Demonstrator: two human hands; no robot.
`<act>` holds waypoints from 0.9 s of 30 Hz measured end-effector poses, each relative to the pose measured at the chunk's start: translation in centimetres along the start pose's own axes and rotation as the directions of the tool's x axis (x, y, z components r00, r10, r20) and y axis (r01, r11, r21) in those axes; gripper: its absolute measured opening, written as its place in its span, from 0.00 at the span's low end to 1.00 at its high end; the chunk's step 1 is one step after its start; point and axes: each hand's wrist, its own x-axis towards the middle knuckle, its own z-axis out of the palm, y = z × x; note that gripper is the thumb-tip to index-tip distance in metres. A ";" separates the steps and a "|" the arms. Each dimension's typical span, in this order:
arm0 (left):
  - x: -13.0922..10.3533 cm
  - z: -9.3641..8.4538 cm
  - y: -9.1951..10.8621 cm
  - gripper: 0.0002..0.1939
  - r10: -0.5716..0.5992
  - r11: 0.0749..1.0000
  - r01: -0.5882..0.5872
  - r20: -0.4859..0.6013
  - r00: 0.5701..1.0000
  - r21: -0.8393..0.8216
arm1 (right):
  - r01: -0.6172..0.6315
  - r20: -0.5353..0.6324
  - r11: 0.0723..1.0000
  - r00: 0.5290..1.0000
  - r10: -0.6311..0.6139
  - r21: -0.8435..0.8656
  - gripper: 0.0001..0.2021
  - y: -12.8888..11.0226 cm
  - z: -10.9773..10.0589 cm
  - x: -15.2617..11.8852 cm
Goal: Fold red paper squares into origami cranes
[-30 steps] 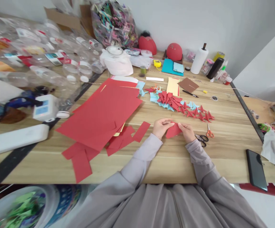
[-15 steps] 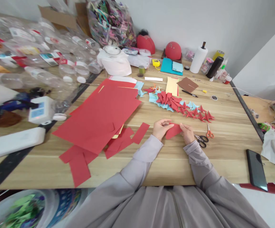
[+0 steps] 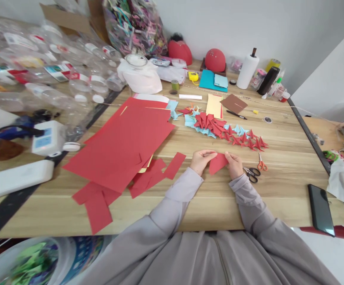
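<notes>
Between my two hands is a small piece of red paper (image 3: 218, 164), held up just above the table. My left hand (image 3: 200, 160) pinches its upper left edge, and my right hand (image 3: 234, 164) pinches its upper right corner. Beyond the hands lies a row of folded red paper pieces (image 3: 210, 122) with light blue folded ones (image 3: 239, 130) among them. Black-handled scissors (image 3: 251, 174) and orange-handled scissors (image 3: 261, 164) lie just right of my right hand. A red paper strip (image 3: 174, 166) rests to the left of my left hand.
Large red sheets (image 3: 124, 142) cover the left of the table, with cut red pieces (image 3: 98, 211) in front. Plastic bottles (image 3: 79, 85) crowd the far left. A phone (image 3: 321, 209) lies by the right front edge. A pen (image 3: 236, 114) and brown paper (image 3: 234, 103) lie farther back.
The red paper between my hands has turned slightly, its lower part now hanging more narrowly. Both hands keep their pinch in nearly the same place. The whole view has shifted a little.
</notes>
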 end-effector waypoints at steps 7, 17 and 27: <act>0.4 -0.1 -0.4 0.16 0.065 0.998 -0.066 -0.064 0.996 -0.023 | -0.041 0.065 0.999 0.997 0.042 -0.007 0.16 -1.1 0.1 -0.4; -0.2 0.0 0.1 0.23 0.003 0.994 0.007 0.095 0.995 -0.109 | -0.036 0.088 0.999 0.996 0.036 -0.001 0.13 -1.0 -0.1 -0.5; -0.4 0.3 0.1 0.22 0.031 0.987 -0.005 0.158 0.987 -0.161 | -0.059 0.089 0.997 0.995 0.055 0.049 0.17 -1.2 0.3 -0.5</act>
